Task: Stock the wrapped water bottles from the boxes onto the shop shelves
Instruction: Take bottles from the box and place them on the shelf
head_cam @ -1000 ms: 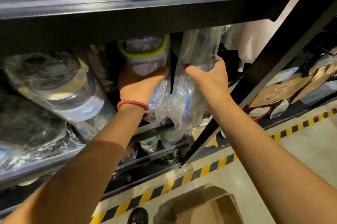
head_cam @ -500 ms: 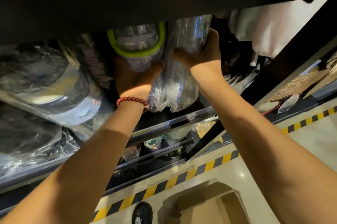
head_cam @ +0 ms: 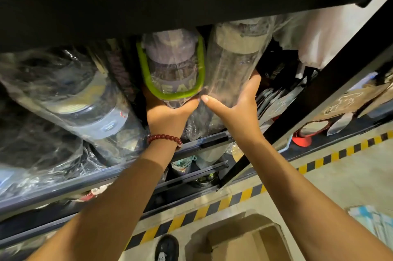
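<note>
An open cardboard box point(head_cam: 240, 241) is seen nearest, on the floor. Above it, the green-handled bottle point(head_cam: 173, 69) is gripped from below by the left hand point(head_cam: 165, 115), and the clear wrapped bottle point(head_cam: 231, 60) just beside it by the right hand point(head_cam: 236, 105), both on the shelf point(head_cam: 204, 141).

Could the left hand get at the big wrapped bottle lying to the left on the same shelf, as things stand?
Probably yes, once freed. The left hand grips the bottle with the green strap, so it is occupied. The big wrapped bottle lies just left of it at the shelf front, with nothing visible between them.
</note>
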Action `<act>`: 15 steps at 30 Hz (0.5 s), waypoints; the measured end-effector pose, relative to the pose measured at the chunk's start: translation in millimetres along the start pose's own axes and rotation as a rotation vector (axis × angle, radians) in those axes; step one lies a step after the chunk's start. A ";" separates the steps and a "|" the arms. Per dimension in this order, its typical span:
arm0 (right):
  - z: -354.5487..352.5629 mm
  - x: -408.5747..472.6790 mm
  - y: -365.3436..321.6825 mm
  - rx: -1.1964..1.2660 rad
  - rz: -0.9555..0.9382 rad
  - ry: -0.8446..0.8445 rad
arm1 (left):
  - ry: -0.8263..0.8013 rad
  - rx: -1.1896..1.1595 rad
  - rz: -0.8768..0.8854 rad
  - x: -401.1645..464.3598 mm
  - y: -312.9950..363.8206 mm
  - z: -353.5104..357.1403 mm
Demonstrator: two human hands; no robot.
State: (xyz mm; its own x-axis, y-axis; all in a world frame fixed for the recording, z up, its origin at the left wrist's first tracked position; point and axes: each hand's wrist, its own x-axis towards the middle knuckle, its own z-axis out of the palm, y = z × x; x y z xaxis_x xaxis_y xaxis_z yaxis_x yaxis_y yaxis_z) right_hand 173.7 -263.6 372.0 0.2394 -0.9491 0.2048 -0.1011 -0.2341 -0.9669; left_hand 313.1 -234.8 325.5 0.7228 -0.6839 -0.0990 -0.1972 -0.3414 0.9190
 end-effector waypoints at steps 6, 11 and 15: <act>-12.3 -5.2 10.0 -0.142 0.066 -0.104 | -0.021 0.033 0.039 -16.8 13.6 -10.3; -12.8 -2.1 17.7 -0.208 0.084 -0.134 | 0.087 0.020 -0.011 -23.8 14.6 -4.1; -5.6 10.0 20.3 -0.224 0.097 -0.081 | 0.157 -0.047 -0.039 -8.7 11.3 5.3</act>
State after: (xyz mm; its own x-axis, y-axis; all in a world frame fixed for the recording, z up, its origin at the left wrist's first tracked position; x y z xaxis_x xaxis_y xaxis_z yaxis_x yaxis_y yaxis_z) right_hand 168.6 -279.0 355.2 0.2942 -0.9514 0.0912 -0.3364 -0.1924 -0.9219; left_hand 301.1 -236.1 334.7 0.8248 -0.5600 -0.0776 -0.1383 -0.3330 0.9327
